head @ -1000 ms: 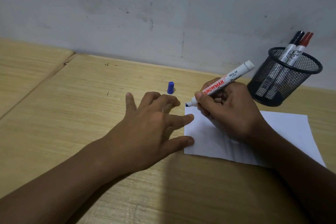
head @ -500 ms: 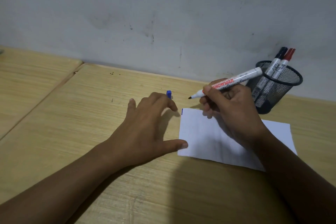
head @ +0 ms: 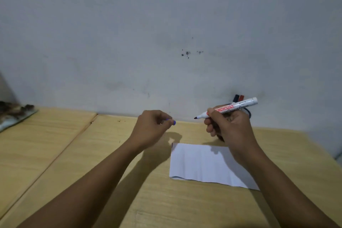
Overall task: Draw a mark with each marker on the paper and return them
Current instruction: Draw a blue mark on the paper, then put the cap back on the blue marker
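Marker (head: 231, 107) uncapped, right of centre, right hand (head: 227, 126) grip clamped on barrel, tip left, raised over desk (head: 92, 153). Left hand (head: 151, 127) fingers pinched on blue cap (head: 174, 122). Paper (head: 203, 164) flat below. Holder mostly hidden behind right hand; two marker tops (head: 238, 97) poke out.

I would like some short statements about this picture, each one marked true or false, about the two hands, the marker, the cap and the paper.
1. The right hand holds an uncapped white marker. True.
2. The marker's tip touches the paper. False: the tip is in the air, above the table beyond the paper.
3. The left hand pinches a blue cap. True.
4. The left hand lies flat on the paper. False: it is raised, left of the paper.
5. The paper is covered with drawings. False: only a small dark mark shows at its far left corner.
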`<act>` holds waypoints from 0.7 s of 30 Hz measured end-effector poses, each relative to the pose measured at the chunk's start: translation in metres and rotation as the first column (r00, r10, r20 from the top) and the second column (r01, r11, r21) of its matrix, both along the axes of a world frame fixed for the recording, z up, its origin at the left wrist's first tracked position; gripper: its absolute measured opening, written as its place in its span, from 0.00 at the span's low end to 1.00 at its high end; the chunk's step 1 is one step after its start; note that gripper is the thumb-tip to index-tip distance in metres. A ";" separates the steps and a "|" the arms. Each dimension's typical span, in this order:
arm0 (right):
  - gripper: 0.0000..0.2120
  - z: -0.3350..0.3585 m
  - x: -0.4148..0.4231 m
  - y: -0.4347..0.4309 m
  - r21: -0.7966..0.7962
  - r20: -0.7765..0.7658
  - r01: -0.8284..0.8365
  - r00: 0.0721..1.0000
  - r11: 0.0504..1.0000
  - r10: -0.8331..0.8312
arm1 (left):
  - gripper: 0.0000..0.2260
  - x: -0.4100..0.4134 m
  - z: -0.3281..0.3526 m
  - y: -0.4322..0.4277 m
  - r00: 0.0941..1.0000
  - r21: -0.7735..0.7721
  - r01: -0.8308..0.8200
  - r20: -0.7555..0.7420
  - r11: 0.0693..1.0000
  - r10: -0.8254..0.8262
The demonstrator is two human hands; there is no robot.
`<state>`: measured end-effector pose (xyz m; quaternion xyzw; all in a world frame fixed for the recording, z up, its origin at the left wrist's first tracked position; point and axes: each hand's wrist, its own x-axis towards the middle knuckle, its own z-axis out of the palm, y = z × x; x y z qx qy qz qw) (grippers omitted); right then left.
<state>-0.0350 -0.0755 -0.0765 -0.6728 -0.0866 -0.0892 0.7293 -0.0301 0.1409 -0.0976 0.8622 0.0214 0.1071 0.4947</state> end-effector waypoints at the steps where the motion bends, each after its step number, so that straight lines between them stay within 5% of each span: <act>1: 0.09 0.006 -0.004 -0.002 0.017 -0.006 0.011 1.000 1.000 -0.011 | 0.02 -0.009 0.012 -0.008 0.999 -0.126 0.039 0.022 0.991 -0.036; 6: 0.08 0.035 -0.021 -0.011 0.054 0.025 0.038 0.999 0.998 -0.040 | 0.06 -0.039 0.055 -0.043 0.969 -0.307 0.239 0.136 0.921 -0.206; 13: 0.08 0.065 -0.038 -0.036 0.002 0.101 0.029 0.994 1.000 -0.030 | 0.06 -0.046 0.085 -0.084 0.927 -0.296 0.333 0.278 0.895 -0.253; 18: 0.14 0.079 -0.030 -0.059 -0.053 0.055 0.066 0.996 0.996 -0.063 | 0.07 -0.035 0.093 -0.111 0.852 0.048 0.144 0.501 0.988 -0.148; 21: 0.18 0.083 -0.023 -0.069 -0.138 0.027 0.185 0.983 0.973 -0.183 | 0.07 -0.022 0.098 -0.123 0.818 0.124 0.056 0.563 0.991 -0.117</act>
